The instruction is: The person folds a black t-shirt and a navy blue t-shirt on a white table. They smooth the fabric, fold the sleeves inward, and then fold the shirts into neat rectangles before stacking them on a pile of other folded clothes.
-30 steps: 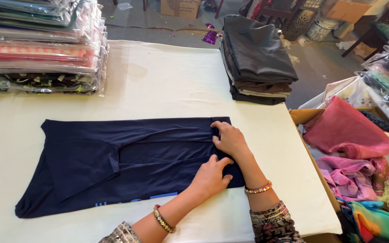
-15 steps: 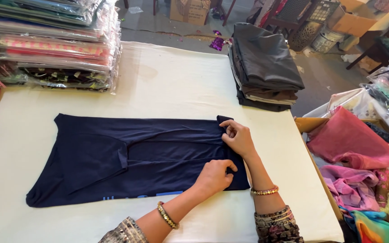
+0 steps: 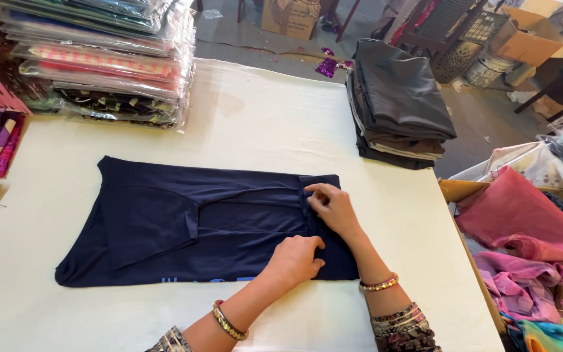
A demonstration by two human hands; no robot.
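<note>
The right hand point(image 3: 332, 207) is laid on the right end of a dark blue cloth point(image 3: 197, 225), with its fingers bent and pinching a small fold near the top edge. The left hand point(image 3: 294, 259) is pressed on the same end, lower down, fingers curled onto the cloth. The cloth is spread flat in the middle of the white desk point(image 3: 262, 124). A pile of dark folded clothes point(image 3: 395, 104) is seen behind it, and a stack of wrapped clothes point(image 3: 99, 65) at the far left
</note>
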